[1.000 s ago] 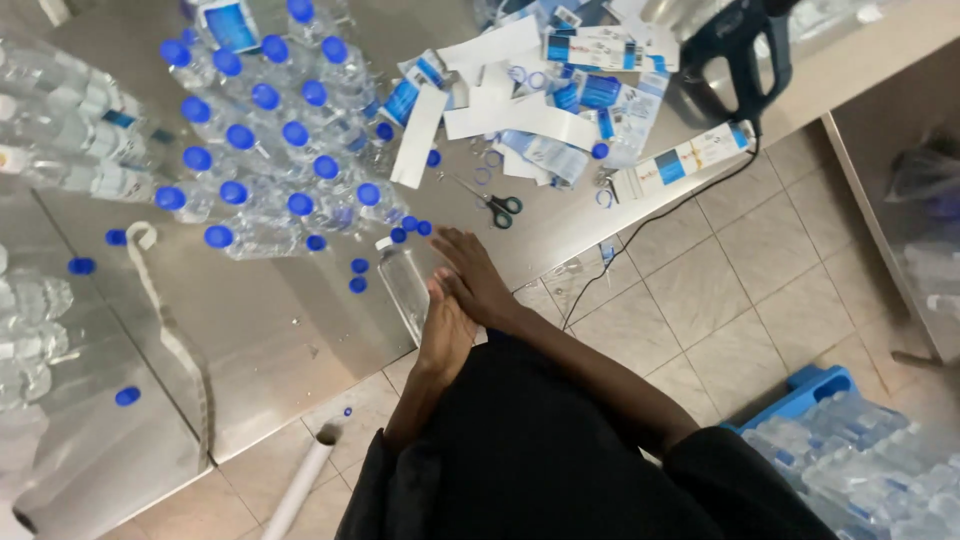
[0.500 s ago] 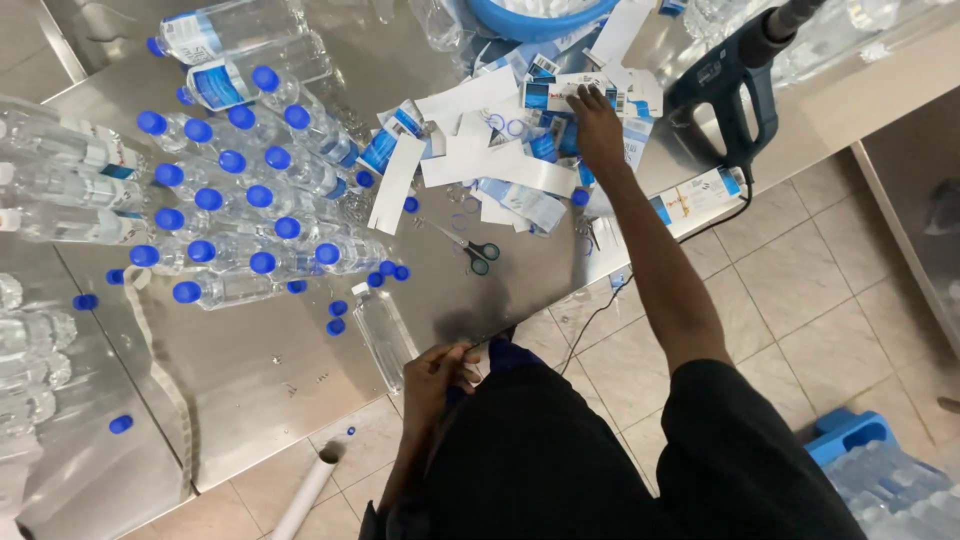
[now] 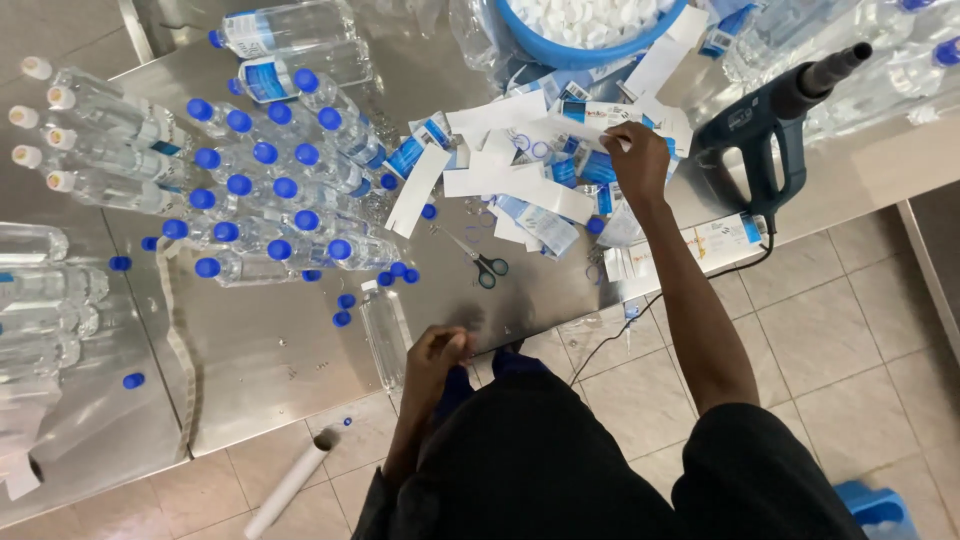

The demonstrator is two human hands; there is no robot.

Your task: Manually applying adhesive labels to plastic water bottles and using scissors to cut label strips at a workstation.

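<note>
My right hand (image 3: 637, 160) reaches out over the steel table (image 3: 270, 360) into a pile of white and blue paper labels (image 3: 520, 175). Its fingertips pinch one label (image 3: 598, 113) at the top of the pile. My left hand (image 3: 437, 352) rests at the table's near edge with its fingers curled and nothing visible in them. It lies just right of a clear uncapped bottle (image 3: 383, 338) lying on its side.
Several blue-capped bottles (image 3: 270, 190) lie left of the labels, with loose blue caps (image 3: 345, 300) nearby. Scissors (image 3: 487, 267) lie mid-table. A dark heat gun (image 3: 770, 130) sits right, a blue basin of white caps (image 3: 590, 35) behind. A white tube (image 3: 290, 485) lies on the floor.
My right hand has left the table's near edge beside my left hand, reached out to the label pile and taken hold of a label. My left hand stayed at the edge.
</note>
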